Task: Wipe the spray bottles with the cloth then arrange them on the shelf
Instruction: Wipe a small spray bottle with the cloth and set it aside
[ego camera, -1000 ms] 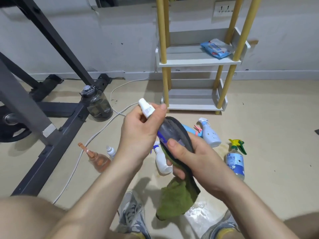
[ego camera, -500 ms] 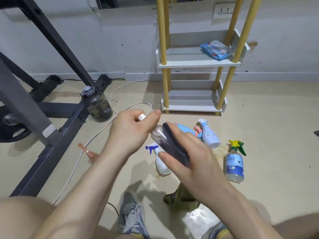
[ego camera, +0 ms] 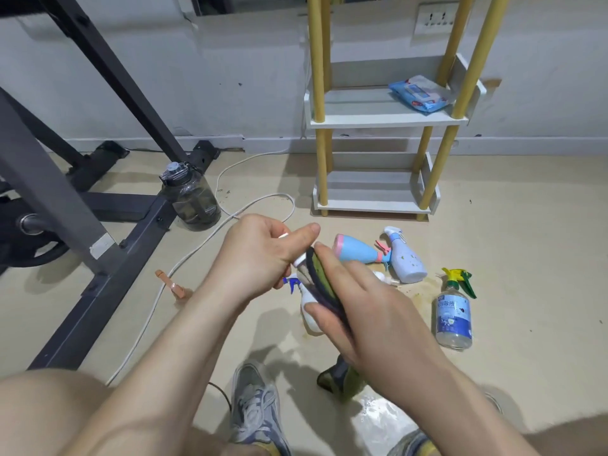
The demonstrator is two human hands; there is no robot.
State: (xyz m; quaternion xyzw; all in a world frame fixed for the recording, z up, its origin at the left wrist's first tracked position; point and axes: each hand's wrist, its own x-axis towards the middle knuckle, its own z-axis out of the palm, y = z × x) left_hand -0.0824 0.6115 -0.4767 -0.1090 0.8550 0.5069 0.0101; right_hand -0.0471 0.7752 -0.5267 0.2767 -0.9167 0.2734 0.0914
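Beyond the right hand [ego camera: 371,311], which clamps the cloth [ego camera: 324,287] round the bottle [ego camera: 300,261] pinched by the left hand [ego camera: 260,258], other spray bottles [ego camera: 408,258] lie on the floor [ego camera: 526,258] (the shelf [ego camera: 378,121] holds none yet).

Dark water jug [ego camera: 192,200] beside gym frame [ego camera: 49,190] — white cable [ego camera: 278,194] nearby.

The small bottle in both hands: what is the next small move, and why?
Probably slide the cloth along the small bottle toward its base: the left hand grips its cap end, and the right hand wraps the cloth around its body, so wiping looks unfinished.
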